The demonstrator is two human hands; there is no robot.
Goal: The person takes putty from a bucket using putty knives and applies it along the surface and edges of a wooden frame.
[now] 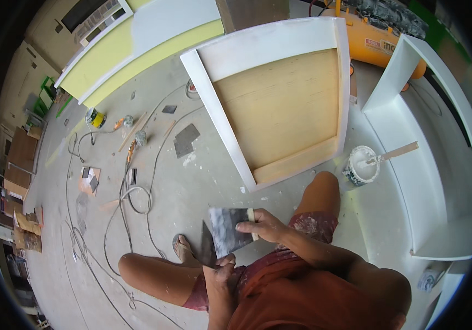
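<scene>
My right hand (266,226) is closed around the pale-edged back of a wide, flat putty scraper (228,230). Whitish smears cover much of its dark metal blade. Close below and to the left, my left hand (223,274) grips a second scraper (207,246), a dark blade that widens upward. The two blades overlap in the view, and I cannot tell whether they touch. Both are held above the floor, in front of my lap. Ahead stands a white-painted frame (226,124) around a bare wood panel (285,110).
To the right are an open bucket (361,165) of white paste with a wooden stick (398,152), and a curved white cabinet (417,165). An orange air compressor (370,44) stands behind. Leftward, cables (128,220), power tools (131,151), a yellow-black can (96,117) and dark sheets (185,140) lie about.
</scene>
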